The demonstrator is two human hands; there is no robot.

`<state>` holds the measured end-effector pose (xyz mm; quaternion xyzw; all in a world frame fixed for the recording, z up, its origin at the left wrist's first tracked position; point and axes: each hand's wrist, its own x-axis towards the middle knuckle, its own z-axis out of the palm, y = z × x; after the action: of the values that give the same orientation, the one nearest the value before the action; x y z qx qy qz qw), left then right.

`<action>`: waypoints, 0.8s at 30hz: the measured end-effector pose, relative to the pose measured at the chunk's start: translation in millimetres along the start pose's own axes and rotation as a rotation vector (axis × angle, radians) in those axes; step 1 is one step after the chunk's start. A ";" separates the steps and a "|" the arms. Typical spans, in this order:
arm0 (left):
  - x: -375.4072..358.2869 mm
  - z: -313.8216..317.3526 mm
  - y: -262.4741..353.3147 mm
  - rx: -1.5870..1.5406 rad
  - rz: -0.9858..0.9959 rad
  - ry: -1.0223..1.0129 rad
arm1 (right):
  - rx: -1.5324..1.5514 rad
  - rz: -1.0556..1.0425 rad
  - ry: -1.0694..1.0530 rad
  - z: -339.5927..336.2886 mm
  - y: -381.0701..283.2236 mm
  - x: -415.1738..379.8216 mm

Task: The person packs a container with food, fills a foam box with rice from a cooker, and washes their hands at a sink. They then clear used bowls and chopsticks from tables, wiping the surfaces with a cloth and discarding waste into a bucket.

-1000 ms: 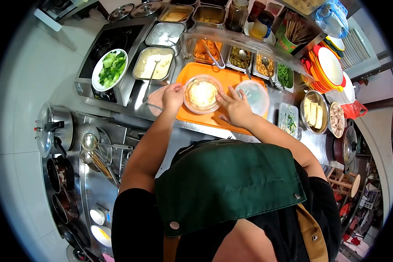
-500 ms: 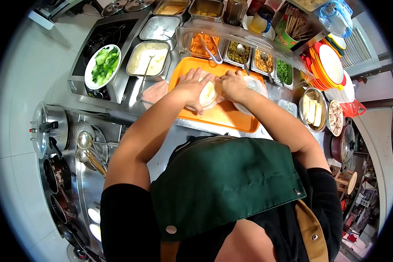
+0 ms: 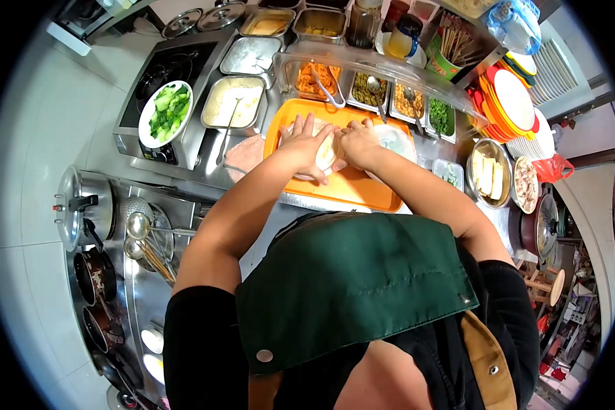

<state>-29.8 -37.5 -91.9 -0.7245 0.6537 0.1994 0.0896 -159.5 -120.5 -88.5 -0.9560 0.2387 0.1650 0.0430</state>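
On an orange tray (image 3: 352,194), a round container with pale contents (image 3: 326,149) stands between my two hands. My left hand (image 3: 303,146) lies over its left side with the fingers spread. My right hand (image 3: 357,143) is at its right edge, the fingers bent together; what they grip, if anything, is too small to make out. A second round, whitish container (image 3: 395,141) sits on the tray, partly behind my right hand and forearm.
Behind the tray are trays of orange shreds (image 3: 316,78), chickpeas (image 3: 408,101) and chopped greens (image 3: 441,116). A plate of green vegetables (image 3: 169,114) sits on the cooktop at left. A bowl of pale yellow strips (image 3: 488,175) stands right. A pink cloth (image 3: 244,156) lies beside the tray.
The view has shifted slightly. My hands remain at the same container, with my left fingers a little farther over it and my right fingers shifted slightly at its edge.
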 end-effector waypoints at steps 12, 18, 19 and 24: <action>-45.4 102.6 -42.3 -1.959 -0.334 0.344 | 0.221 0.125 -0.187 -9.6 -6.5 6.9; -38.9 99.2 -54.0 -1.954 -0.353 0.240 | 0.276 0.193 -0.119 -5.5 3.6 17.5; -41.3 93.3 -54.0 -1.950 -0.386 0.189 | 0.312 0.194 -0.071 -6.4 5.3 18.7; -42.1 78.5 -55.7 -1.967 -0.390 0.278 | 0.522 0.161 0.016 9.0 23.3 42.2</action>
<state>8.7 38.7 -153.1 -0.5877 0.0741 0.5452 -0.5932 -138.1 -158.3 -111.3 -0.8919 0.3486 0.0931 0.2727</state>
